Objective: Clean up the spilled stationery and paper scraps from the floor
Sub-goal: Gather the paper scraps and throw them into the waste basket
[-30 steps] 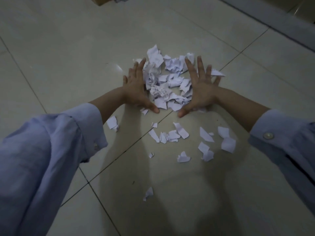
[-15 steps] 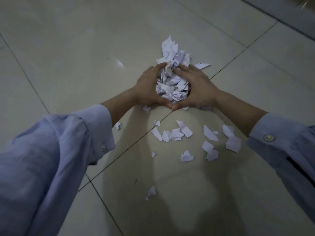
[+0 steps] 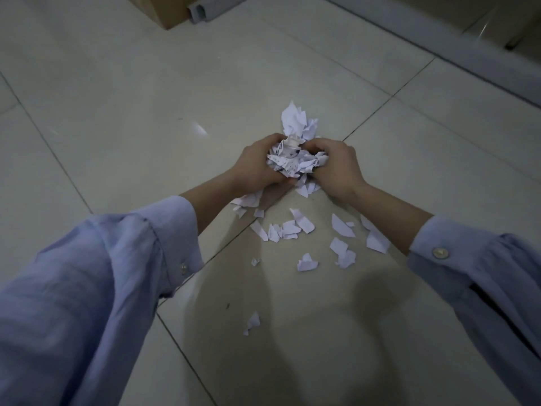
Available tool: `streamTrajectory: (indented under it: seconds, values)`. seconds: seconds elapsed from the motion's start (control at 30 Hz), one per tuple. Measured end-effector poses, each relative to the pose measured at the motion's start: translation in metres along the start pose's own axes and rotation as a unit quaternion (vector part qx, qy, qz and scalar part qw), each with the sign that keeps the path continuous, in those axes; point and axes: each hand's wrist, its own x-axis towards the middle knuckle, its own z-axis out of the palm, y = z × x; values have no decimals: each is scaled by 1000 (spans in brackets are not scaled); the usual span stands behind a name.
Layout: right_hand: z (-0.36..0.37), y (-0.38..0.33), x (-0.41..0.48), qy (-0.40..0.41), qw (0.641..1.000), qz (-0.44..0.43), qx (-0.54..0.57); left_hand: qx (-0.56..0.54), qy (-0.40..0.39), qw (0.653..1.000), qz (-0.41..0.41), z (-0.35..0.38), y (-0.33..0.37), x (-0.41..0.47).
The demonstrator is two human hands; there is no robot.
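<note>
Presently, the left hand (image 3: 257, 165) and the right hand (image 3: 336, 168) are cupped against each other, fingers curled inward, pressing between them a crumpled wad of white paper scraps (image 3: 292, 162), some pieces printed with small dark dots. A tuft of larger white pieces (image 3: 295, 118) juts out beyond the fingertips, and a few ragged ends hang below the palms. Whether the wad is clear of the pale glossy tiled floor (image 3: 146, 98) or resting on it cannot be determined.

Both forearms emerge from light blue buttoned shirt sleeves (image 3: 87, 288). Nearer the person, loose torn white scraps (image 3: 292, 227) lie scattered flat across a tile joint, well apart from one another in places, with one lone white scrap (image 3: 253, 320) closest to the body. No stationery is visible. A brown cardboard box (image 3: 164, 10) and a grey plastic channel (image 3: 202, 13) sit at the far edge.

Assessment: the gathering step is in hand; the bulk of the paper is collected, the remainder is not. The next move calls for a firm compress so the protruding pieces do not shed, then carriage to a bin, none being in view, and a return for the flat scraps, which will likely need fingertip picking.
</note>
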Motion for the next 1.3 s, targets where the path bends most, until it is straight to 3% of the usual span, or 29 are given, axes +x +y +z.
streamTrajectory:
  seconds: [0.57,0.97,1.3]
  values:
    - [-74,-50,-31,66,979,113,155,-85,9,995,49,-14,94,-6]
    - [-154,-110,-71,87,960,107,246,-102,-10,988,115,-24,192,-21]
    - [-224,-125,-111,128,952,118,251,-126,-62,977,158,-7,266,-33]
